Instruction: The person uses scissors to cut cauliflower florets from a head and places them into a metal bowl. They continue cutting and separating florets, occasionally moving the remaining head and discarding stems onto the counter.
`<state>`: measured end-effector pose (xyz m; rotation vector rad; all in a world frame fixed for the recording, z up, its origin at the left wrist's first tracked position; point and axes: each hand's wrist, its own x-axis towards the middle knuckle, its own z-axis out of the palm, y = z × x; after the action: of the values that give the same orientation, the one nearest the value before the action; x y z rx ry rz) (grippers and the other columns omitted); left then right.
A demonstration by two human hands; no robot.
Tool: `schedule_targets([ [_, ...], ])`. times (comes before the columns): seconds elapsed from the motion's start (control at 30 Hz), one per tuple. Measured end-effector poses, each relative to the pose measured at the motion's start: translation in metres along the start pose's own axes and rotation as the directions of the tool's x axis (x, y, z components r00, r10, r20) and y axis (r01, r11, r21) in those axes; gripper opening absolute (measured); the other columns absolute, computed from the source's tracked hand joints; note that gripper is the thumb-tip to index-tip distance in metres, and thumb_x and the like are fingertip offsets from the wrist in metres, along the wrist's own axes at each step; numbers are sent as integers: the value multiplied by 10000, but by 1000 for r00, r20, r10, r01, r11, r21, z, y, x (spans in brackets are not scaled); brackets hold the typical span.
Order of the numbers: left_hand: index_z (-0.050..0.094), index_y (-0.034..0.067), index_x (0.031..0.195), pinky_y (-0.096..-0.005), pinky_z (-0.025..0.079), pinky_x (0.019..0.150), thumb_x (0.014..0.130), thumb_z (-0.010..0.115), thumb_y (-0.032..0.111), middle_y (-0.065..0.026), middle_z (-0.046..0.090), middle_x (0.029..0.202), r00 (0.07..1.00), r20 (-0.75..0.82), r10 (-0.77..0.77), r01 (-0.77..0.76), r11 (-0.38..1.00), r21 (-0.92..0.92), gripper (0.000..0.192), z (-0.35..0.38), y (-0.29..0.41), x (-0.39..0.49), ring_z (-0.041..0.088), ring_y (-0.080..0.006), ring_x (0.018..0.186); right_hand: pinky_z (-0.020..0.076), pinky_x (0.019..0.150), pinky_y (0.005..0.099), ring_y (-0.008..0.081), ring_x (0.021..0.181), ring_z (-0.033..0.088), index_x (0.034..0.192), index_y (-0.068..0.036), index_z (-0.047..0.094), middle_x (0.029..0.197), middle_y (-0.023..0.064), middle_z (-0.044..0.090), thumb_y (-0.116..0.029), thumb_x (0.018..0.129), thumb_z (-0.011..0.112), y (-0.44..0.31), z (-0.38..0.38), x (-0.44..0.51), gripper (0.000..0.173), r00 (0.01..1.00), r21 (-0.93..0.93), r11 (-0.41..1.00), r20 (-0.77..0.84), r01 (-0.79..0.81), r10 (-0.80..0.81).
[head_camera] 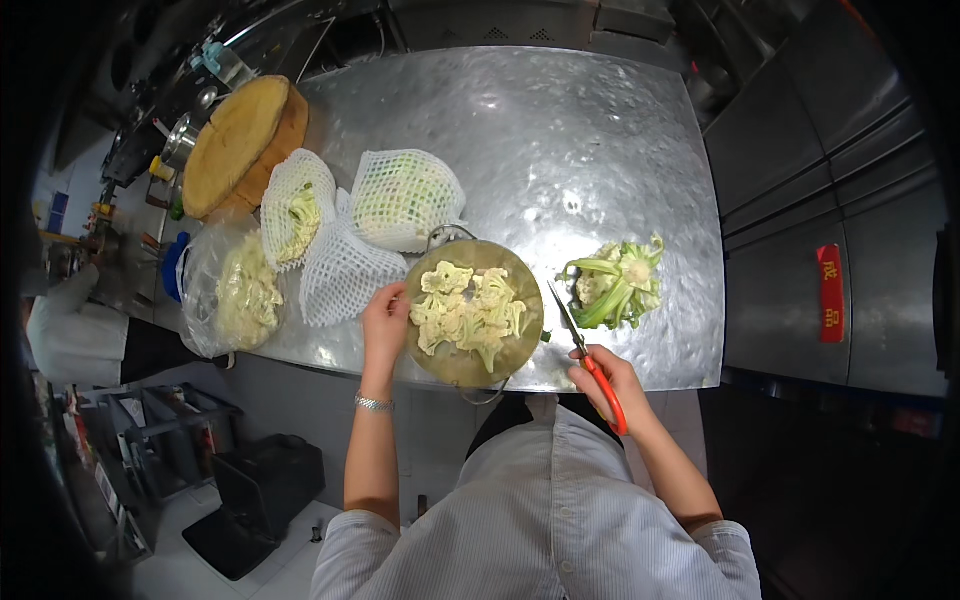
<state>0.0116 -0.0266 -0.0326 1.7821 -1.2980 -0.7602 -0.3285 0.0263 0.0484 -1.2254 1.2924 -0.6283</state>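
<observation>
A round metal basin (531,300) with two loop handles stands near the front edge of the table, holding several cut cauliflower florets (469,315). My left hand (386,322) has its curled fingers at the basin's left rim. In my right hand (619,386) is a pair of scissors (592,371) with red handles, its dark blades pointing up and left between the basin and a cauliflower head. That leafy cauliflower head (619,281) lies stem up on the table to the right. A small green scrap (547,337) lies by the blades.
On the metal table (495,112), left of the basin, lie foam-net-wrapped cauliflowers (409,199) (300,210), a foam net (349,262) and a plastic bag of pale florets (247,300). A thick round wooden chopping block (240,142) stands behind. Another person (75,330) is at far left; steel cabinets (795,187) flank the right.
</observation>
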Motion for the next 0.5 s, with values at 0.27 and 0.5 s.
schedule_targets([
  [0.27,598,2,865,-372,456,621,778,627,125,-128,587,801,960,90,266,-275,825,493,154,45,1,24,573,-276,699,358,528,213,61,571,398,1028,13,568,642,1,449,-176,827,674,-4,-22,-7,296,999,-39,999,17,36,-36],
  [0.5,586,52,756,-226,401,485,895,564,173,6,562,651,868,365,-338,481,756,-443,185,16,47,27,498,-78,537,343,571,202,45,618,391,1061,-11,574,687,-47,433,-143,849,634,4,-54,-18,257,1000,58,998,3,-12,12],
])
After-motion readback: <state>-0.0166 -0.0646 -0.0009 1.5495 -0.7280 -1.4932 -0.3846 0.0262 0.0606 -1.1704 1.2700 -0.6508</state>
